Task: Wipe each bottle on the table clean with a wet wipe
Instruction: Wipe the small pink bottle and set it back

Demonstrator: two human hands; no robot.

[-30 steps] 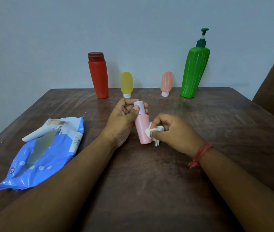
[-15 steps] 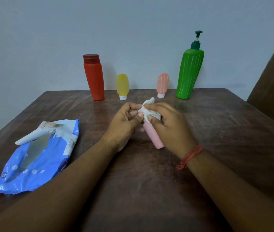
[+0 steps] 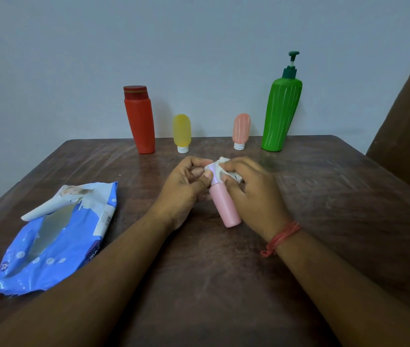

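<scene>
A small pink bottle point(image 3: 225, 205) with a pale cap is held tilted over the middle of the table, its cap pointing away from me. My left hand point(image 3: 186, 186) pinches the cap end. My right hand point(image 3: 254, 194) holds a crumpled white wet wipe point(image 3: 221, 169) against the cap and neck, and its palm hides part of the bottle's side. At the back edge stand a red bottle point(image 3: 140, 121), a yellow tube point(image 3: 182, 132), a salmon tube point(image 3: 241, 131) and a green pump bottle point(image 3: 281, 113).
A blue wet-wipe pack point(image 3: 48, 236) lies open on the left of the brown wooden table point(image 3: 336, 196). A dark brown panel point(image 3: 409, 116) rises at the far right. A pale wall stands right behind the bottles.
My right hand moved the wipe from the bottle's lower body up to its cap end. The bottle tipped from nearly upright to slanted, its base toward me.
</scene>
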